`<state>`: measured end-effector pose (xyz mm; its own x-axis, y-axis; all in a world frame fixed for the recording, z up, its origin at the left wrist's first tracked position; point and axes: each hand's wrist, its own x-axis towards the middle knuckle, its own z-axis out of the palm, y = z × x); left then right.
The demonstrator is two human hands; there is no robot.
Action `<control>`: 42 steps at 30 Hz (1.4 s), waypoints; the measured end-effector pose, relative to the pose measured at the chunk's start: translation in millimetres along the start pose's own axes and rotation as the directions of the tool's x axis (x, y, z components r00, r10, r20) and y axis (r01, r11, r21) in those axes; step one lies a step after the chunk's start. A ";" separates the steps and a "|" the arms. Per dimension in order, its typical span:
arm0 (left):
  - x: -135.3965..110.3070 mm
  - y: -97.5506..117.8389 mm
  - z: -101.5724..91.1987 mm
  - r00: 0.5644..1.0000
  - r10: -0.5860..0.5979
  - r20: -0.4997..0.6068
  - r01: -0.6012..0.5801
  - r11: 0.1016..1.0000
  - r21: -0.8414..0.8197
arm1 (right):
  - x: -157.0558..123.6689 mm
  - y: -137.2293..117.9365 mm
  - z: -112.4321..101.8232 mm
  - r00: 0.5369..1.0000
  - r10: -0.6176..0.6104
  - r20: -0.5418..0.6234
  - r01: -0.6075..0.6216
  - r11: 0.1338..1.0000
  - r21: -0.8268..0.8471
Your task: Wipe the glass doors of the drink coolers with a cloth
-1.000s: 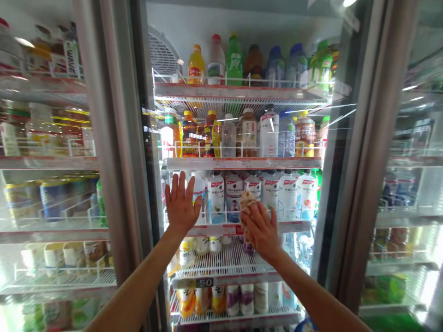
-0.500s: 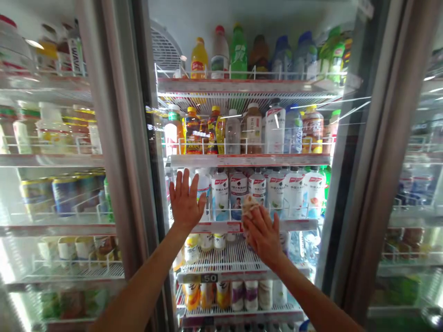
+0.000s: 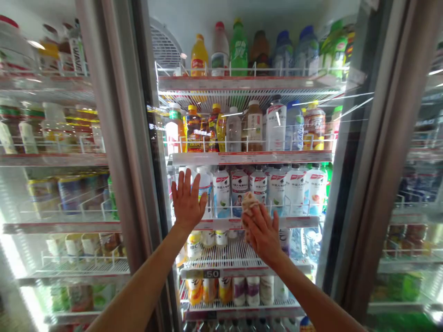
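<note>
Two arms reach toward the glass door (image 3: 238,103) of a lit drinks fridge. My left hand (image 3: 188,203) lies flat against the glass with its fingers spread, before the left end of the middle shelf. Under my right hand (image 3: 263,230) is a crumpled, pale beige cloth (image 3: 249,203), pressed to the glass a little right of centre; part of it is hidden by the fingers. Behind the glass stands a row of white-labelled bottles (image 3: 277,189), some partly covered by my hands and the cloth.
Metal door frames rise at the left (image 3: 117,138) and right (image 3: 384,152). Inside, wire shelves hold several bottles, among them a green bottle (image 3: 238,48) at the top. A price tag (image 3: 211,274) sits on a lower shelf edge. Neighbouring fridge sections with drinks flank both sides.
The view has shifted slightly. My left hand stays spread on the glass, and my right hand with the cloth is in nearly the same spot.
</note>
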<state>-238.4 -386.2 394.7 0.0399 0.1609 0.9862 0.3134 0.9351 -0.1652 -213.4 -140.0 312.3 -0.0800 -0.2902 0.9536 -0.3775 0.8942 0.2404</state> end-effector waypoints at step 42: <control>-1.4 0.4 1.5 1.000 -0.026 -0.002 0.026 0.999 -0.022 | 38.8 26.7 -1.3 0.969 0.190 -0.155 -0.205 0.975 -0.090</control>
<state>-239.7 -385.6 393.2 0.0333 0.1361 0.9901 0.3354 0.9317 -0.1393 -225.4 -127.0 356.0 -0.0058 -0.0587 0.9983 -0.2680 0.9619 0.0550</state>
